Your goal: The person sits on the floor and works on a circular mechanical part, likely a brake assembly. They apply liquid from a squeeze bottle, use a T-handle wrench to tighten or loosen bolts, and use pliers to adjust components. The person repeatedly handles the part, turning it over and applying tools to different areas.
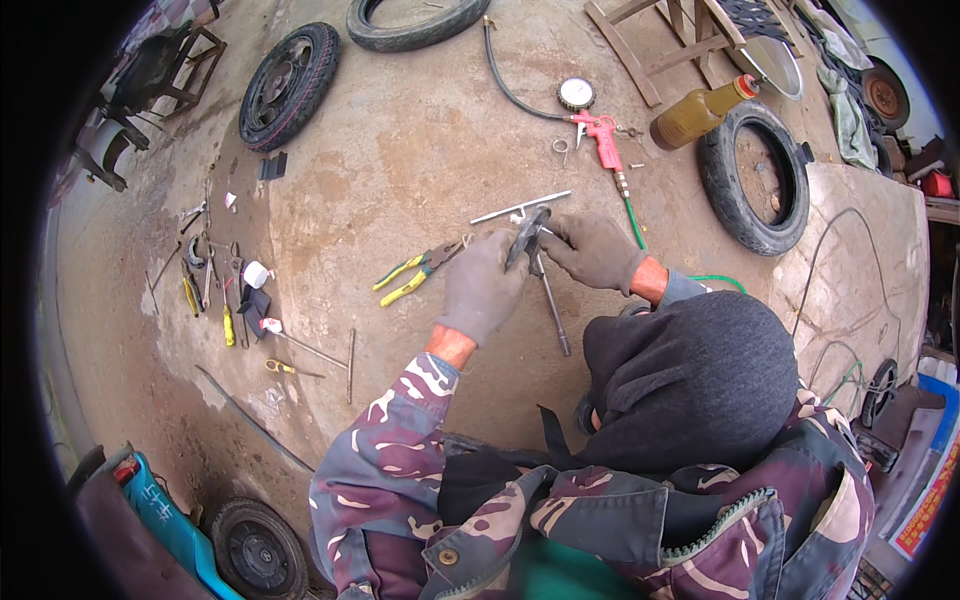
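Note:
Grey work gloves cover both hands. My left hand (484, 284) closes its fingers on a small dark part (527, 232) with a curved edge, whose exact kind I cannot make out. From the other side, my right hand (594, 248) pinches at the same part, its fingertips partly hidden. Beneath the hands lies a T-handle wrench (553, 305), its crossbar pointing away and its shaft toward me. Pliers (420, 270) with yellow-green handles rest beside my left hand.
A pink tyre inflator gun (603, 140) with a gauge and hoses lies ahead, near a bottle (700, 113) of amber liquid. Tyres (290, 88) sit at the far left, back and right (715, 185). Screwdrivers (228, 325) and wrenches (208, 280) are scattered left. Dark grey cloth (690, 375) covers the lower right.

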{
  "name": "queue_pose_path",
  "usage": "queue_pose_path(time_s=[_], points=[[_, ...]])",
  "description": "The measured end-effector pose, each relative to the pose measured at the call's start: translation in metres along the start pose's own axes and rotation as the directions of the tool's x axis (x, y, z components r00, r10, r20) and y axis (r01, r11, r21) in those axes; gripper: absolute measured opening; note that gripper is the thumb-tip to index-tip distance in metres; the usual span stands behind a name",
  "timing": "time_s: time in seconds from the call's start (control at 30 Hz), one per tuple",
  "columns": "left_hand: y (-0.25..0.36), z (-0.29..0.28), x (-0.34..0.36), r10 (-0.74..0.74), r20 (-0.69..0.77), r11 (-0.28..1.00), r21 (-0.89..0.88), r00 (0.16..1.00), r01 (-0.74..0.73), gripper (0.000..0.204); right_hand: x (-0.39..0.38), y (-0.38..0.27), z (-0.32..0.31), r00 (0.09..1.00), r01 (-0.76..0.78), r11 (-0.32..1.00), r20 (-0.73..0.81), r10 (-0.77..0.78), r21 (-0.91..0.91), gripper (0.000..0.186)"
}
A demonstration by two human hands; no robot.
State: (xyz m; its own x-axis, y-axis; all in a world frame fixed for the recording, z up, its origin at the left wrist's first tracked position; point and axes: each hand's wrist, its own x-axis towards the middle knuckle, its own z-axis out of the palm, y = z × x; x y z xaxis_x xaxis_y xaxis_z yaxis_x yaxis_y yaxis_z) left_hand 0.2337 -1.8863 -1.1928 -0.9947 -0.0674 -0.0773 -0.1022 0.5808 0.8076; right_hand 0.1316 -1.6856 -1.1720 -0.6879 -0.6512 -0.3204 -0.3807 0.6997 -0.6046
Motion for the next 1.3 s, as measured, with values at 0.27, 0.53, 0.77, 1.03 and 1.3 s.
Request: queue_pose_path(time_s=[0.27, 0.53, 0.77, 1.03, 1.3], points=[[0.007, 0.0, -0.001, 0.011, -0.083, 0.999, -0.038, 0.997, -0.014, 0.031, -0.001, 0.001, 0.007, 0.87, -0.493, 0.205, 0.475, 0.13, 0.846, 0.034], [0.007, -0.002, 0.002, -0.086, 0.087, 0.994, 0.074, 0.992, 0.079, 0.03, -0.004, 0.004, 0.011, 0.999, -0.043, 0.991, 0.035, 0.039, 0.125, 0.041], [0.016, 0.0, 0.003, -0.068, -0.006, 0.993, -0.097, 0.998, 0.067, 0.032, 0.002, 0.027, 0.008, 0.831, -0.536, 0.167, 0.552, -0.07, 0.828, 0.043], [0.022, -0.01, 0.005, -0.136, 0.142, 0.985, 0.127, 0.98, 0.118, 0.038, -0.007, 0.005, 0.012, 1.0, 0.02, 0.995, 0.012, -0.019, -0.098, 0.045], [0.016, -0.003, 0.003, -0.047, 0.001, 0.999, -0.002, 0.999, 0.047, 0.036, -0.004, 0.01, 0.002, 0.892, -0.432, 0.692, 0.386, 0.234, 0.579, 0.042]])
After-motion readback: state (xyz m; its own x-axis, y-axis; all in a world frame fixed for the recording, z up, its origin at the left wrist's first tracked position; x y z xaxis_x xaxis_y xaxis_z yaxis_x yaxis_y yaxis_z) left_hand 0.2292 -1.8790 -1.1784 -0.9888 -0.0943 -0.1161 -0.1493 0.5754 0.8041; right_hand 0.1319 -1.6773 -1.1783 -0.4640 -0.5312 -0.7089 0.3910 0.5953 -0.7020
